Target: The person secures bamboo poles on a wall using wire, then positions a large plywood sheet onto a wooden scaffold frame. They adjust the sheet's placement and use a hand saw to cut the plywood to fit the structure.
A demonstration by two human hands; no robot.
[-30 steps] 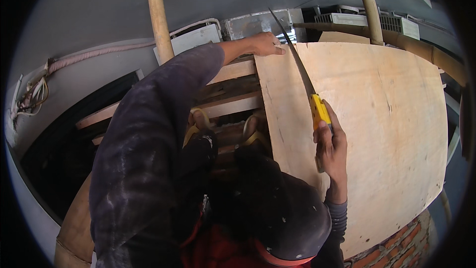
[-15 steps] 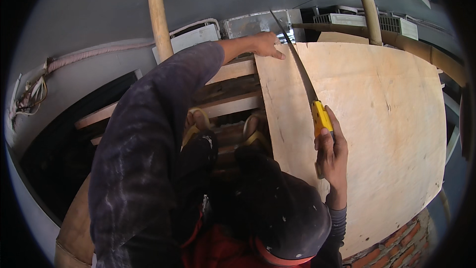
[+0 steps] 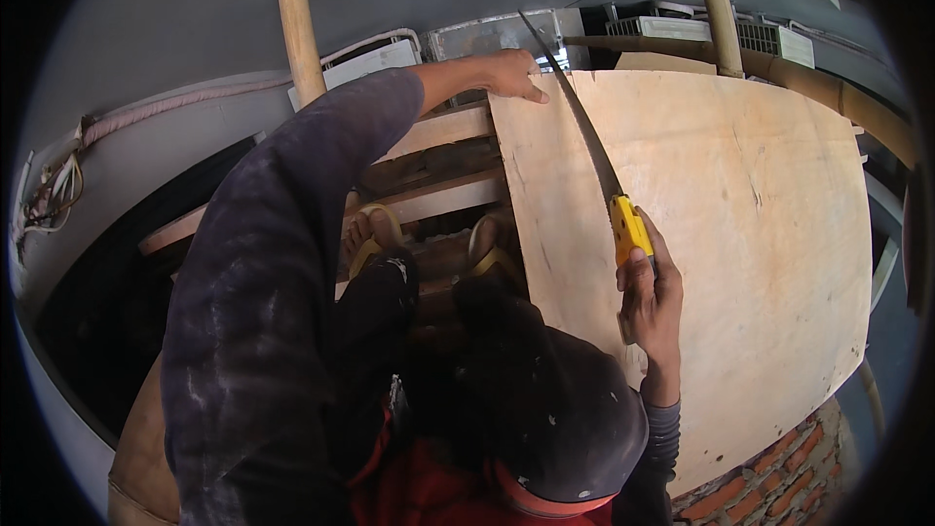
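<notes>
A pale plywood sheet point(image 3: 750, 234) lies in front of me and to my right. My right hand point(image 3: 653, 297) is closed around the yellow handle of a handsaw point(image 3: 591, 141). The long thin blade runs away from me over the sheet, and its tip passes beyond the far edge. My left hand point(image 3: 514, 76) grips the sheet's far left corner, thumb on top, just left of the blade. Its other fingers are partly hidden past the edge. One bent knee point(image 3: 565, 419) in dark trousers is over the near part of the sheet.
Wooden slats point(image 3: 448, 195) with dark gaps lie left of the sheet, beneath my sandalled feet. Two upright bamboo poles point(image 3: 300, 29) point(image 3: 716, 10) stand at the far side, with a horizontal bamboo pole point(image 3: 828, 88) behind the sheet. Loose cables point(image 3: 58, 190) hang at left; brickwork point(image 3: 769, 477) shows lower right.
The whole view has shifted slightly, with the sheet and poles a little higher and further left. Both hands keep their holds; the saw lies at nearly the same place on the sheet.
</notes>
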